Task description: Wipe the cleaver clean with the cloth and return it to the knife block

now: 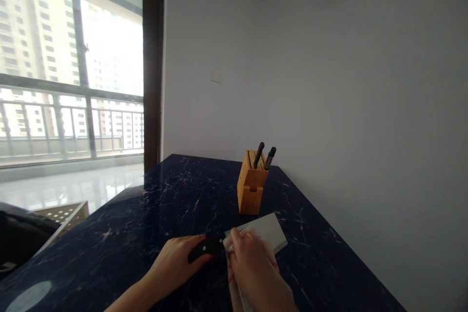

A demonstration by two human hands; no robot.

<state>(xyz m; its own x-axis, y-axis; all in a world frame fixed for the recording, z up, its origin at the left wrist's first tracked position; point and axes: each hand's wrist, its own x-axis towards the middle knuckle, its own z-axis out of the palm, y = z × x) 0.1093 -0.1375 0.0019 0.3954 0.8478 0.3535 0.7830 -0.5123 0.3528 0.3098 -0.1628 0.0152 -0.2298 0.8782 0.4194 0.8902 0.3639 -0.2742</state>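
Note:
A cleaver [272, 230] with a broad steel blade and a black riveted handle is held low over the dark blue table, its blade pointing right. My left hand [179, 256] is closed around the handle's left end. Over the blade near the handle, my right hand [252, 265] presses a pale cloth [234, 280] against the steel. Part of the cloth hangs down below the fingers. The lower edge of the blade is partly hidden behind the right hand and cloth.
Behind the cleaver stands a wooden knife block [250, 187] with two black-handled tools in its slots. The dark blue marbled table [175, 195] runs to the walls. A chair [32, 229] is at the left, beside a glass door and balcony railing.

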